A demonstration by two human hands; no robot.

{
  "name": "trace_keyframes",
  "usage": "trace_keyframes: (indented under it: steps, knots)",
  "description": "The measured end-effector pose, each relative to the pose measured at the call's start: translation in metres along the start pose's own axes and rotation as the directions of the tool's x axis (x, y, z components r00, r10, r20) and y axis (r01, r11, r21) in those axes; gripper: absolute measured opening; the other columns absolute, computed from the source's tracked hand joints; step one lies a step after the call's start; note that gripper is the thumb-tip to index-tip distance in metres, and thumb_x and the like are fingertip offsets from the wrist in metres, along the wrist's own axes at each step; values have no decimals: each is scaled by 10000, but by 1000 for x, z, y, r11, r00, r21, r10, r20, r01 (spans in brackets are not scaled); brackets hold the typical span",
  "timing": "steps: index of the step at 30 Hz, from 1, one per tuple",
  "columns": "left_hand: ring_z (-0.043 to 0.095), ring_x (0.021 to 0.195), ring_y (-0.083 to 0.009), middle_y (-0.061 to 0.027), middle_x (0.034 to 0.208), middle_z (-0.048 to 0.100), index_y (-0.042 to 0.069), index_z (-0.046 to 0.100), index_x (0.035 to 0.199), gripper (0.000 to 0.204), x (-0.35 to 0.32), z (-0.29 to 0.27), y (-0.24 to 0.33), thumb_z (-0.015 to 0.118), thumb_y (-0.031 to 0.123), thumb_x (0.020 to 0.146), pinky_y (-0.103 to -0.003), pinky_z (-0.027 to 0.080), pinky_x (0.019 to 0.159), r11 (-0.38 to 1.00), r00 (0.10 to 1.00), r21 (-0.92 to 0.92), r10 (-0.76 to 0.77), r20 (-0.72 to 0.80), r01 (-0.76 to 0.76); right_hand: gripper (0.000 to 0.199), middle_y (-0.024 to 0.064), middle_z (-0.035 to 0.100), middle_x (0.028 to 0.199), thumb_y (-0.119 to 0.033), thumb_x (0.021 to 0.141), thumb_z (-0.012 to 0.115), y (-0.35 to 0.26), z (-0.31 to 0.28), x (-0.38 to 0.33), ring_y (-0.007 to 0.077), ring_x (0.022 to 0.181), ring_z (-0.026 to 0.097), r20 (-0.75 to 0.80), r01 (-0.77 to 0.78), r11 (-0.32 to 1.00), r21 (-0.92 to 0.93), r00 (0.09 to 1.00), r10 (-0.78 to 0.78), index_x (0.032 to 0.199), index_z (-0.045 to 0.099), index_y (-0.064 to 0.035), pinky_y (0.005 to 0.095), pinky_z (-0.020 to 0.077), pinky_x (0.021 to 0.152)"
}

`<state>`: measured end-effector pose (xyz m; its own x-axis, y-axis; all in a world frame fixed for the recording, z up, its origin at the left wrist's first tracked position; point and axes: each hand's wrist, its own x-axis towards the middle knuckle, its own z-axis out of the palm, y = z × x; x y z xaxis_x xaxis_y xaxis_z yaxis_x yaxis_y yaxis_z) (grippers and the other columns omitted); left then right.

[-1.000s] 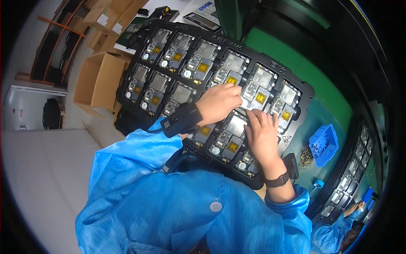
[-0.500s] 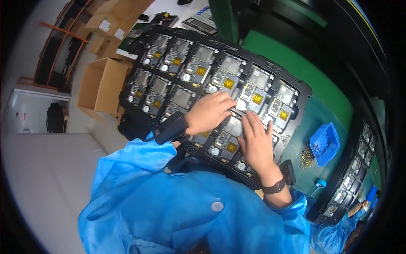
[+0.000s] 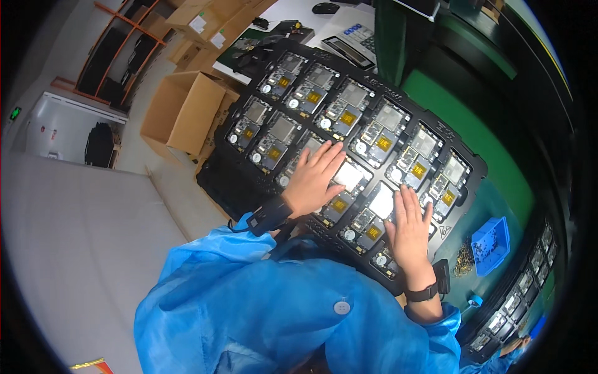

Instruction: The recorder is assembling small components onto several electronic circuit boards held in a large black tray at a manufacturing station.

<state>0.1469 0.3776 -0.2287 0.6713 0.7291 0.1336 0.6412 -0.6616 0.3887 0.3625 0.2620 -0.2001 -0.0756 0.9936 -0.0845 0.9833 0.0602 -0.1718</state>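
A black tray (image 3: 458, 215) lies tilted before me, its pockets holding two rows of circuit boards (image 3: 381, 140) with silver metal shields, yellow-orange squares and round white discs. My left hand (image 3: 314, 181) rests flat over boards in the nearer row, fingers stretched and slightly spread, holding nothing. Beside its fingertips, a metal shield (image 3: 352, 176) shines brightly. My right hand (image 3: 411, 234) lies over the right part of the nearer row, fingers extended and thumb apart, also holding nothing. Just left of it is another bright shield (image 3: 381, 201). Both palms hide parts of the boards beneath.
Right of the tray, a blue bin (image 3: 492, 246) holds small dark parts, beside a pile of small brass-coloured pieces (image 3: 464, 258). Farther right stands another loaded tray (image 3: 517, 290), near another person's hands (image 3: 514, 346). A calculator (image 3: 352, 47) lies behind; an open cardboard box (image 3: 187, 112) stands left.
My hands have moved apart: the left has drawn back leftward from the tray's middle, and the right stays over the nearer row. The whole view has shifted, so the tray appears farther right and lower.
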Motion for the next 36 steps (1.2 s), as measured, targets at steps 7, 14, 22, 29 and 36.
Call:
trace_keyframes:
  steps: [7,14,22,29,36]
  knots:
    - [224,1263,-337,-164,1359,255,29,341,1272,644,-5,2,4,592,327,759,-544,209,974,999,1000,-41,-12,6,12,616,81,309,1348,-215,728,615,4,-2,2,245,1261,270,-5,20,1000,15,1000,-20,1266,361,-57,534,152,1016]
    - [199,1266,-363,-168,1376,220,56,321,1295,693,-4,1,-5,590,385,748,-571,192,967,1000,1000,-7,-18,6,18,626,71,302,1354,-216,719,623,4,-2,3,236,1266,261,8,8,1000,-4,1000,-8,1266,361,-62,522,145,1023]
    - [181,1270,-354,-176,1382,204,62,312,1298,661,-4,-1,-49,554,392,778,-597,166,959,910,907,106,-378,-187,401,623,73,302,1354,-206,723,617,4,-4,2,239,1266,260,0,30,999,14,1000,-30,1270,356,-64,521,144,1023]
    - [193,1268,-355,-180,1374,219,32,293,1299,650,-25,2,-58,546,351,792,-568,176,973,926,918,82,-351,-183,370,602,88,300,1353,-180,723,616,6,0,-3,261,1261,266,-30,56,998,21,998,-55,1259,366,-69,523,170,1011]
    - [223,1251,-357,-188,1357,246,29,335,1274,573,-74,-20,-46,554,252,795,-490,214,982,972,971,-14,-236,-27,236,575,111,324,1333,-123,693,632,-10,-20,-24,290,1251,279,-72,-26,997,75,997,31,1216,402,-56,510,186,1008]
